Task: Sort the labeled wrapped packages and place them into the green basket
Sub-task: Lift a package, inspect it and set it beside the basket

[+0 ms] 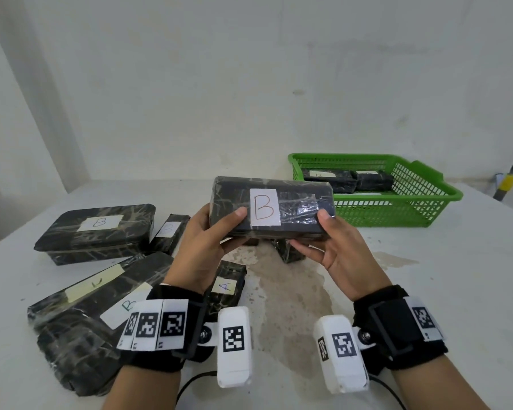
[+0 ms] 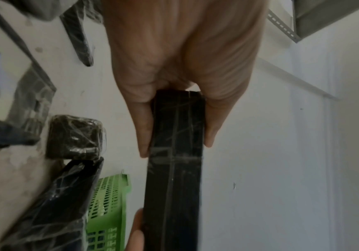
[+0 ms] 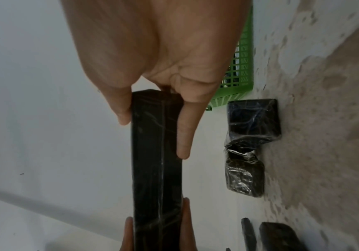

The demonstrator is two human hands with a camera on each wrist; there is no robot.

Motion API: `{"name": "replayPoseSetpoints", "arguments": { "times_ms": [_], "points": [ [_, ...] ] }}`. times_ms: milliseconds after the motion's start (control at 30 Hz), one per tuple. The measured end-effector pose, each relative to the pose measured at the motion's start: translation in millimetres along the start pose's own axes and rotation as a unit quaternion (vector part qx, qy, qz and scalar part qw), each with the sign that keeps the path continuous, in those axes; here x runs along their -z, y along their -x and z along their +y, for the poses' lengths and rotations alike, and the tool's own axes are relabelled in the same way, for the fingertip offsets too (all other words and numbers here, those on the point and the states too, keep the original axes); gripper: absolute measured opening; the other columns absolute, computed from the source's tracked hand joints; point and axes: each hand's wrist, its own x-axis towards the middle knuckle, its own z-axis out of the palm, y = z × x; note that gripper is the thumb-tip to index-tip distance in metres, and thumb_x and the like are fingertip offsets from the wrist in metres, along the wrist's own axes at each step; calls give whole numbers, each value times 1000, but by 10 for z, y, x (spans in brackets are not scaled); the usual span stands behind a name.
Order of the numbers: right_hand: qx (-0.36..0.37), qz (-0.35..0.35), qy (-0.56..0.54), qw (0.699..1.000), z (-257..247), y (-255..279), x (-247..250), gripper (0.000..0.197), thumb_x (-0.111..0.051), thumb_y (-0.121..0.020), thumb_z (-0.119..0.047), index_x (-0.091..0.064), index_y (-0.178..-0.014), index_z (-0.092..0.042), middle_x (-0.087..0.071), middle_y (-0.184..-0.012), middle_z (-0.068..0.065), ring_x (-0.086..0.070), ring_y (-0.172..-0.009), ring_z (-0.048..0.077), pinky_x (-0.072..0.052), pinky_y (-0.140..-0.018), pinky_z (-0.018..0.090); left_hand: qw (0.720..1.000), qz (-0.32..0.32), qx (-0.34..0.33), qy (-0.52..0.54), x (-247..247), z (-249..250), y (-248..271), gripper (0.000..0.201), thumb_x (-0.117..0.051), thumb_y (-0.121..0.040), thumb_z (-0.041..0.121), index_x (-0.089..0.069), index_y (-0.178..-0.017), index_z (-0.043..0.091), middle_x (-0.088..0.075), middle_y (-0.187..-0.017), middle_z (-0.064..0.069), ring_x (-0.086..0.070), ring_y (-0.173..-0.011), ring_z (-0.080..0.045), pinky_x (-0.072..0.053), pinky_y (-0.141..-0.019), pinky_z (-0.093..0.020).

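Note:
A black wrapped package with a white label "B" [image 1: 271,210] is held above the table, label facing me. My left hand [image 1: 216,232] grips its left end, thumb on the face, fingers underneath. My right hand [image 1: 323,235] grips its right end the same way. In the wrist views the package [image 2: 175,152] [image 3: 158,152] shows edge-on between thumb and fingers. The green basket [image 1: 397,211] stands at the back right, holding two black packages [image 1: 347,179]. Other labeled packages lie at the left: a large "B" box [image 1: 98,232], a small "B" one [image 1: 169,236], an "A" one [image 1: 227,287].
More wrapped packages [image 1: 80,318] are stacked at the near left under my left wrist. A small package [image 1: 289,251] lies on the table below the held one. A stained patch marks the table's middle [image 1: 288,297]. A yellow-taped tool [image 1: 507,182] lies at the far right.

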Motion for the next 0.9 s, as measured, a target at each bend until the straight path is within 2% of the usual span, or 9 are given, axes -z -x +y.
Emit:
{"name": "replayPoseSetpoints", "arguments": {
  "times_ms": [133, 233, 333, 367, 533, 667, 733, 833, 900],
  "points": [
    [-5, -3, 14, 1000, 26, 22, -1, 70, -75, -74, -43, -53, -132, -10, -63, -129, 16, -65, -114, 28, -58, -84, 38, 1000, -21, 0, 4, 18, -4, 5, 42, -66, -73, 16, -61, -114, 6, -76, -98, -4, -73, -88, -15, -58, -70, -25],
    [14, 24, 44, 999, 24, 24, -2, 52, -71, -75, -29, -59, -123, -10, -68, -122, 12, -69, -107, 23, -60, -76, 34, 999, -38, 2, -13, -9, -2, 42, 50, -67, -75, 18, -56, -122, 7, -74, -110, -7, -72, -99, -19, -60, -78, -32],
    [26, 25, 66, 997, 23, 23, 4, 51, -69, -77, -25, -59, -124, -11, -70, -119, 9, -70, -103, 21, -60, -75, 34, 998, -33, 10, -44, -57, -1, 65, 62, -80, -73, 27, -54, -127, 9, -71, -117, -8, -70, -104, -22, -60, -85, -40],
    [28, 28, 71, 997, 20, 24, -1, 51, -70, -77, -26, -59, -124, -11, -70, -119, 8, -70, -104, 21, -60, -76, 35, 999, -21, 11, -45, -69, -1, 69, 63, -83, -73, 24, -55, -127, 8, -71, -118, -10, -71, -104, -23, -60, -85, -41],
    [14, 8, 53, 998, 29, 37, -16, 58, -76, -77, -23, -54, -130, -13, -70, -119, 7, -69, -107, 25, -59, -81, 39, 999, -6, 5, -37, -90, 10, 92, 48, -71, -81, 9, -53, -126, 5, -71, -115, -14, -72, -99, -27, -62, -77, -39],
    [31, 1, 88, 996, 53, 55, -43, 69, -77, -67, -17, -50, -131, -11, -73, -112, 5, -71, -102, 25, -59, -86, 40, 999, -11, 2, -41, -61, 62, 110, 67, -86, -68, 22, -55, -126, 9, -71, -116, -10, -72, -101, -25, -61, -78, -43],
    [36, -1, 101, 994, 55, 56, -34, 69, -77, -66, -19, -51, -129, -14, -73, -113, 4, -71, -102, 25, -58, -88, 42, 999, -17, 11, -36, -76, 62, 113, 68, -84, -68, 31, -56, -126, 10, -72, -117, -8, -71, -103, -23, -61, -77, -42],
    [38, -4, 107, 994, 35, 55, -20, 70, -79, -64, -23, -51, -128, -17, -71, -117, 5, -71, -104, 24, -58, -86, 41, 1000, 11, 3, -13, -104, 45, 105, 58, -76, -73, 23, -57, -125, 6, -74, -110, -11, -73, -96, -24, -62, -68, -36],
    [38, -8, 87, 995, 41, 52, -21, 66, -80, -67, -26, -52, -127, -18, -72, -116, 2, -70, -104, 22, -59, -83, 39, 1000, 2, 4, -3, -105, 47, 108, 57, -70, -72, 20, -57, -125, 5, -74, -110, -11, -73, -96, -25, -62, -67, -35]
  ]
}}
